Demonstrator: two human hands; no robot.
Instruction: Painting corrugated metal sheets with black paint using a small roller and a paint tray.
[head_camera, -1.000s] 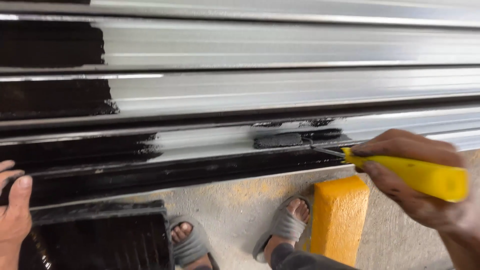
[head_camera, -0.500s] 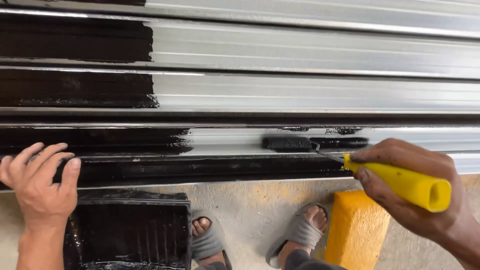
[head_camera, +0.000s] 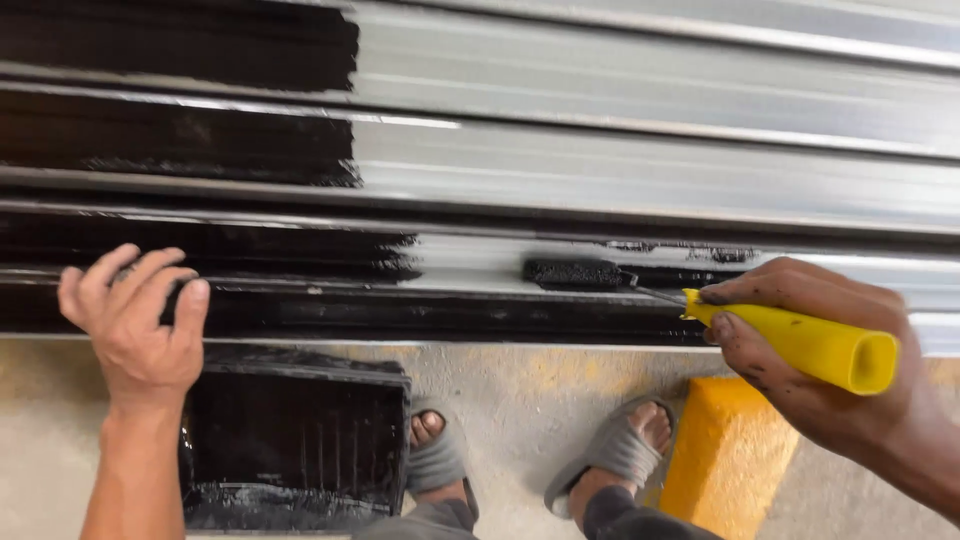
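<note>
A painter's right hand (head_camera: 830, 375) grips a yellow-handled roller (head_camera: 572, 273) against the shutter (head_camera: 650, 180), left hand (head_camera: 135, 320) spread flat on wet black slats, where it could smear paint, with the tray (head_camera: 290, 440) at the feet.

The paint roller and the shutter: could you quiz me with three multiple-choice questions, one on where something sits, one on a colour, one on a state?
1. Where is the paint tray?
A. on the floor below the left hand
B. hung on the shutter
C. right of the yellow block

2. What colour is the roller handle?
A. red
B. yellow
C. blue

3. How is the shutter?
A. wholly black
B. wholly bare
C. black at left, bare metal at right

Answers: 1 A, the tray lies under the left hand. 2 B, the right hand grips a yellow handle. 3 C, the black paint ends partway across.
</note>
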